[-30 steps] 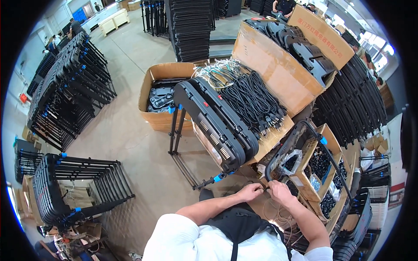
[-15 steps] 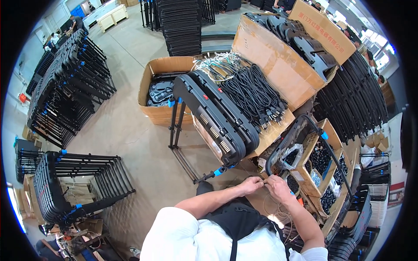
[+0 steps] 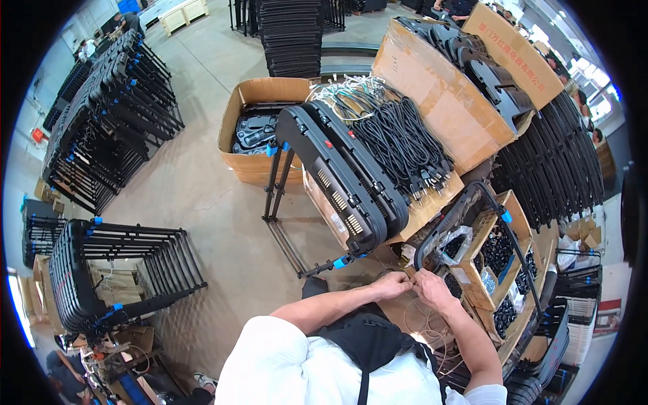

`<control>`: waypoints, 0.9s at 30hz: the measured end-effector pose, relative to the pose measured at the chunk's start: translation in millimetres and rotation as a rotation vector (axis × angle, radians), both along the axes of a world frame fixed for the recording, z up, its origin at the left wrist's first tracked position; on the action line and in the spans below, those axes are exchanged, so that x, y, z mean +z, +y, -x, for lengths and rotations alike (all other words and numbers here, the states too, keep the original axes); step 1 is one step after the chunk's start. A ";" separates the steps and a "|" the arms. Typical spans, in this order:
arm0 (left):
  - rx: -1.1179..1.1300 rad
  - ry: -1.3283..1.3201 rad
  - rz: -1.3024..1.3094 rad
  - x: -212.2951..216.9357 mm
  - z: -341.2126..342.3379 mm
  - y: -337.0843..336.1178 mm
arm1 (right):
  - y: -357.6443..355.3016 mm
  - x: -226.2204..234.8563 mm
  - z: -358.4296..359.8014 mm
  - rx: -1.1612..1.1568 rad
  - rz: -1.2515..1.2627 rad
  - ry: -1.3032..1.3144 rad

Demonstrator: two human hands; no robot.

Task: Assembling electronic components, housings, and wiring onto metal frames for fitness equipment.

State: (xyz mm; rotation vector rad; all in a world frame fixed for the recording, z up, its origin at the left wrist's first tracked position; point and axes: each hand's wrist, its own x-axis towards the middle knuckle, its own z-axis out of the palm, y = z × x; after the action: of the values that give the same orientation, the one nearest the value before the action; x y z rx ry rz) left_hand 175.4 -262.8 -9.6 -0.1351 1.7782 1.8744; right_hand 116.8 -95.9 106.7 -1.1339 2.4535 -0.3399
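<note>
Black plastic housings point(image 3: 344, 179) lean on their stand as before; I see the left hand point(image 3: 391, 285) and right hand point(image 3: 432, 290) drawn closer together than a second ago, fingertips pinching what may be a thin wire point(image 3: 413, 282) between them.

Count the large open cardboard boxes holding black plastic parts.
2: one cardboard box on the floor left of the black panels, one tilted large box at upper right. Smaller boxes sit lower right; others may be hidden.

Both forearms come from the lower edge and meet in front of the body. The left hand point(image 3: 391, 285) and the right hand point(image 3: 434, 290) touch each other, fingers curled closely together.
</note>
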 end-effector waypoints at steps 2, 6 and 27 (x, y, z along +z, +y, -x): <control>-0.015 -0.019 0.001 0.7 2.0 1.5 | 2.4 0.8 -1.1 -0.021 0.001 -0.026; 0.008 0.013 0.066 0.1 2.9 1.1 | -9.4 13.8 -15.3 -0.116 0.085 0.114; 0.013 -0.032 0.092 -11.8 3.6 10.5 | 51.2 -168.9 -43.7 -1.234 -0.319 -0.060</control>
State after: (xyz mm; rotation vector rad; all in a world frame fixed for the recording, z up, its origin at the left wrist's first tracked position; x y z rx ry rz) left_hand 171.8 -252.3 -21.4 -0.2104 1.8463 1.7902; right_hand 160.5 -44.7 -62.2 0.6065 2.6961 -0.2757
